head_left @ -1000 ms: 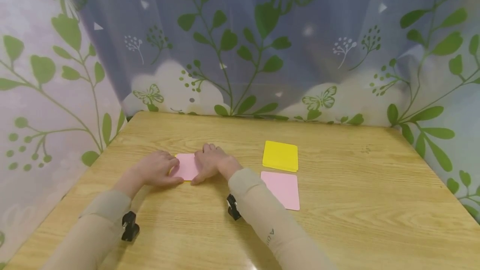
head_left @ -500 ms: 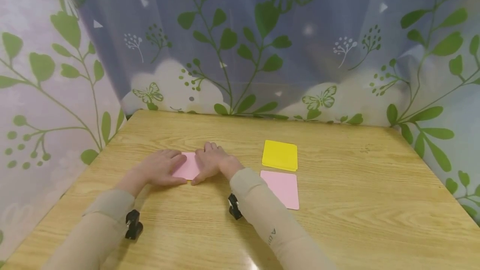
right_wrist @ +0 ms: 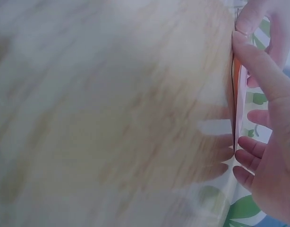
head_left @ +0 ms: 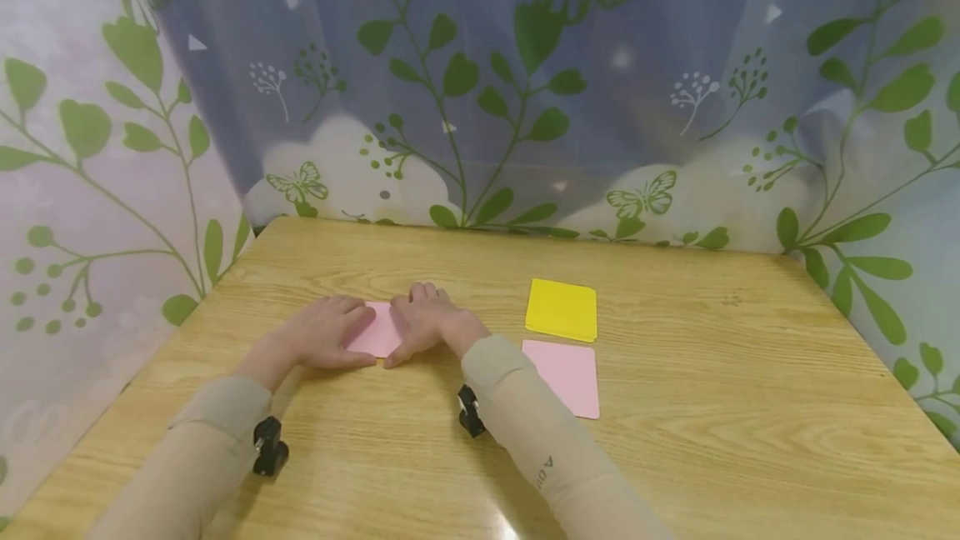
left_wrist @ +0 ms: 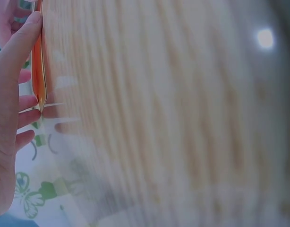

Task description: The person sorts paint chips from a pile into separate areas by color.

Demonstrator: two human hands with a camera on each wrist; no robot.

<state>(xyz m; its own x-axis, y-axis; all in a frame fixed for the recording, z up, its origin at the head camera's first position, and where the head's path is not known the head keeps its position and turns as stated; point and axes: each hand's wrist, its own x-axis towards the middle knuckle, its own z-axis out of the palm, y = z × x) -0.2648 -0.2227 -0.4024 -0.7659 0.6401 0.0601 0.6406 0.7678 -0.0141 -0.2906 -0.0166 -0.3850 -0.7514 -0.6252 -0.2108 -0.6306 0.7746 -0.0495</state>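
Under the flat fingers (head_left: 351,307) of the left hand (head_left: 318,338) and right hand (head_left: 429,325), both spread and pressing rather than gripping, a pink paper (head_left: 380,332) lies on the table (head_left: 675,457) left of centre. Uneven pressure could skew its crease, I judge. A yellow stack (head_left: 562,310) and pink sheet (head_left: 562,377) lie clear to the right.

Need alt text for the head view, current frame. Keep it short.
Both hands, the left hand and the right hand, press flat on a pink paper square on a wooden table. To the right lie a yellow paper stack and, nearer the person, another pink sheet. A curtain with green leaves and butterflies hangs behind.
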